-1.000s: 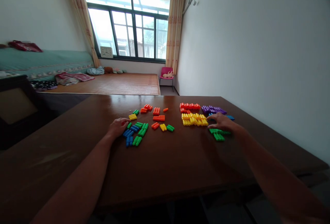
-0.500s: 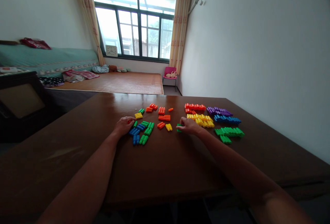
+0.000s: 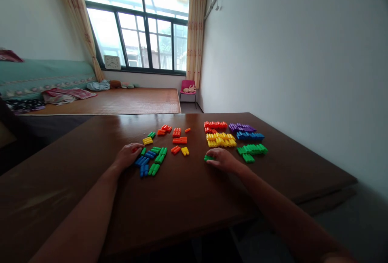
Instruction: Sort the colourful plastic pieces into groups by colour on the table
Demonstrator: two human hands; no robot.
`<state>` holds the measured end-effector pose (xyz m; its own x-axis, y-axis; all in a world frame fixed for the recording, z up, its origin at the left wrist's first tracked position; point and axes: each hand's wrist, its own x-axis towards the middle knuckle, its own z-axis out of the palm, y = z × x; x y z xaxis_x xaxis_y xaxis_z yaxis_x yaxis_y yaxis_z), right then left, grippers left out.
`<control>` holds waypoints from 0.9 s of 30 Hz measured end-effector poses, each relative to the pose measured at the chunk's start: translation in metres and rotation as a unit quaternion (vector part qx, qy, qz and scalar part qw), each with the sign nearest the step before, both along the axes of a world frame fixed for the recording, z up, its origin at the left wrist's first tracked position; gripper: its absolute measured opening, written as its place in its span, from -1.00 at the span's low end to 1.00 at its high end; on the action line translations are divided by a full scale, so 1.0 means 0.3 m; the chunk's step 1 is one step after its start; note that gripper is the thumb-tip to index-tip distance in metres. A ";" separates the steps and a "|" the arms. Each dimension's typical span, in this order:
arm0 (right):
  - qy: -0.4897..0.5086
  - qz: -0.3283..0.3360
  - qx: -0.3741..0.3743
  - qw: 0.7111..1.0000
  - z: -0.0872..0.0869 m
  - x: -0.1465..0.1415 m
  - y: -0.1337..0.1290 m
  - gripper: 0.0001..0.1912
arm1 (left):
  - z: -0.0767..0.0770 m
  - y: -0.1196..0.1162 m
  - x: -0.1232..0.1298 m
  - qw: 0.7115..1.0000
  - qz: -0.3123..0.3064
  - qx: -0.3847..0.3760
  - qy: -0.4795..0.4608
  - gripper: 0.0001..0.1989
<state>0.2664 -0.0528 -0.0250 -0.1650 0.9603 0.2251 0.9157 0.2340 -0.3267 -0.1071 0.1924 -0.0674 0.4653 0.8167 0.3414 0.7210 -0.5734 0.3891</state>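
Observation:
My left hand (image 3: pixel 129 156) rests on the table at the left of the loose blocks, fingers closed around a small red block (image 3: pixel 134 149) that shows partly. Close to its fingertips lie a green block (image 3: pixel 143 151), blue blocks (image 3: pixel 142 161) and a yellow block (image 3: pixel 148 140). On the right, my right hand (image 3: pixel 223 159) pinches a green block (image 3: pixel 209 158) low over the table; whether it touches the wood I cannot tell. Just beyond that hand is a yellow row of joined blocks (image 3: pixel 221 139). A green row (image 3: pixel 252 149) lies to its right.
Red (image 3: pixel 215 125), purple (image 3: pixel 241 128) and blue (image 3: pixel 250 135) rows lie at the back right of the brown table (image 3: pixel 182 206). Orange-red blocks (image 3: pixel 180 140) and a yellow pair (image 3: pixel 185 151) are between my hands. A bed (image 3: pixel 142 99) and pink chair (image 3: pixel 188 85) stand beyond.
The view has turned to the right. My right hand has moved right and closer to me with the green block. My left hand stays by the same blocks.

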 end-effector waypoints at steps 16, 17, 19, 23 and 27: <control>0.017 -0.407 0.045 0.912 -0.114 0.573 -0.373 -0.67 | -0.013 0.031 -0.002 1.000 -0.005 0.012 0.019 -0.54; 0.026 -0.405 0.051 0.913 -0.123 0.570 -0.368 -0.67 | -0.011 0.028 -0.002 1.000 -0.004 0.011 0.021 -0.54; 0.040 -0.404 0.057 0.912 -0.124 0.565 -0.368 -0.64 | -0.006 0.022 0.000 1.000 -0.002 0.008 0.022 -0.53; 0.019 -0.437 0.126 0.890 -0.072 0.538 -0.378 -0.62 | 0.004 0.007 0.014 1.000 0.013 -0.003 0.019 -0.50; 0.018 -0.359 0.212 0.909 0.025 0.382 -0.282 -0.62 | 0.023 -0.034 0.034 0.999 0.041 -0.017 0.013 -0.53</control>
